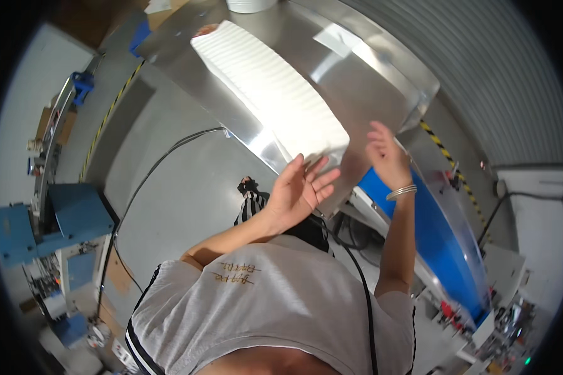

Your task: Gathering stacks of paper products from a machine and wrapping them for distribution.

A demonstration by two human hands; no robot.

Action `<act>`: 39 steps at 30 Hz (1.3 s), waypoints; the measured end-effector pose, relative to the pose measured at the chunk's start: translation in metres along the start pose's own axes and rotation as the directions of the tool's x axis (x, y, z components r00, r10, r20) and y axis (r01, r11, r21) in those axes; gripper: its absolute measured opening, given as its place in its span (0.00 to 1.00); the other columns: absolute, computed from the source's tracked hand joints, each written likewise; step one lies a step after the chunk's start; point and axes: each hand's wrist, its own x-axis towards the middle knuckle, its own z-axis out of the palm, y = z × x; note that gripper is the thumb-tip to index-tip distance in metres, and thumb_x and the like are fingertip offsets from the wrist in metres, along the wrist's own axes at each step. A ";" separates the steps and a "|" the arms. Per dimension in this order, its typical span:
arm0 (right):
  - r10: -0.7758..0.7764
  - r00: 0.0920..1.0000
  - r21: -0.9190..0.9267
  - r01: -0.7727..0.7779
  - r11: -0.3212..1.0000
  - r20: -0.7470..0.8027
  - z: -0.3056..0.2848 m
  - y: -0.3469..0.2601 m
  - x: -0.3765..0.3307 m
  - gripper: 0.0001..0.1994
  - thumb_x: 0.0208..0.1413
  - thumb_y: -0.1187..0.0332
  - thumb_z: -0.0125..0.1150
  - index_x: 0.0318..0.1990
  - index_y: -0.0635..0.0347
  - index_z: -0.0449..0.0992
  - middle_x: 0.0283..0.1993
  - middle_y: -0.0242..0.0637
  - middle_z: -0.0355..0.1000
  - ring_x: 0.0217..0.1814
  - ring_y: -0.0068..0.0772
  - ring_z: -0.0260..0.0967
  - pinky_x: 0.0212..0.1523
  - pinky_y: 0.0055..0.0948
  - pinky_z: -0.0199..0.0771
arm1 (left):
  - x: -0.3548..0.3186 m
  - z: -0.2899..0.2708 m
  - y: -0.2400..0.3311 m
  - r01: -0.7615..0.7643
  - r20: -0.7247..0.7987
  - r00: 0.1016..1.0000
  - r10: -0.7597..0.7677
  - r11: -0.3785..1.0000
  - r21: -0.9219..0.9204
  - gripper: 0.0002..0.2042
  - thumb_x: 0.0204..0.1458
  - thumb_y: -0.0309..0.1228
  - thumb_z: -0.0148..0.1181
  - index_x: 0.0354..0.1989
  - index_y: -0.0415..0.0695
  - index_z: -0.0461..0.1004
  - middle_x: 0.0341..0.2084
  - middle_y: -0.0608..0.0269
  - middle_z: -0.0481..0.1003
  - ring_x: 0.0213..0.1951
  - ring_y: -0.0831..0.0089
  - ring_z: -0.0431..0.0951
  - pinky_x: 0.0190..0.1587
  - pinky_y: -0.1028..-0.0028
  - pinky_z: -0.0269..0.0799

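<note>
A long row of white, ridged pieces (pixel 269 84), packed side by side, lies across the steel table (pixel 369 94). I cannot make out what kind of pieces they are. My left hand (pixel 300 192) is at the near end of the row, palm up with its fingers apart, and nothing shows in it. Whether its fingertips touch the row I cannot tell. To the right of that end, my right hand (pixel 386 156) is raised above the table's near right part, its fingers loosely bent and apart, holding nothing visible. A bracelet (pixel 401 192) circles the right wrist.
A blue conveyor belt (pixel 441 256) runs beside my right forearm, behind a clear guard. A white sheet (pixel 338 40) and a white round container (pixel 250 5) are on the table's far part. A black cable (pixel 150 164) trails over the floor; a blue machine (pixel 75 209) stands at left.
</note>
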 end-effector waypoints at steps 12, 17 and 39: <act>0.087 0.956 0.197 -0.031 0.980 -0.281 0.079 0.002 -0.044 0.19 0.47 0.69 0.64 0.48 0.58 0.71 0.38 0.40 0.75 0.32 0.34 0.74 0.35 0.29 0.74 | 0.000 0.029 0.006 -0.354 0.748 0.657 0.092 -0.838 0.415 0.29 0.40 0.25 0.64 0.55 0.38 0.65 0.57 0.46 0.60 0.60 0.45 0.57 0.58 0.52 0.53; 0.133 0.959 0.225 -0.075 0.971 -0.252 0.075 -0.002 -0.044 0.22 0.48 0.73 0.63 0.53 0.60 0.69 0.41 0.39 0.75 0.39 0.26 0.74 0.39 0.24 0.75 | 0.025 0.010 0.022 -0.393 0.784 0.618 0.058 -0.841 0.372 0.24 0.41 0.21 0.61 0.51 0.41 0.69 0.55 0.46 0.63 0.58 0.46 0.60 0.55 0.54 0.57; 0.122 0.962 0.381 -0.021 0.925 -0.244 0.057 0.011 -0.049 0.25 0.42 0.74 0.69 0.52 0.57 0.69 0.44 0.36 0.71 0.31 0.21 0.70 0.32 0.21 0.72 | 0.033 0.002 0.026 -0.450 0.837 0.547 0.018 -0.836 0.313 0.18 0.40 0.19 0.58 0.44 0.45 0.76 0.54 0.55 0.65 0.57 0.51 0.62 0.54 0.56 0.57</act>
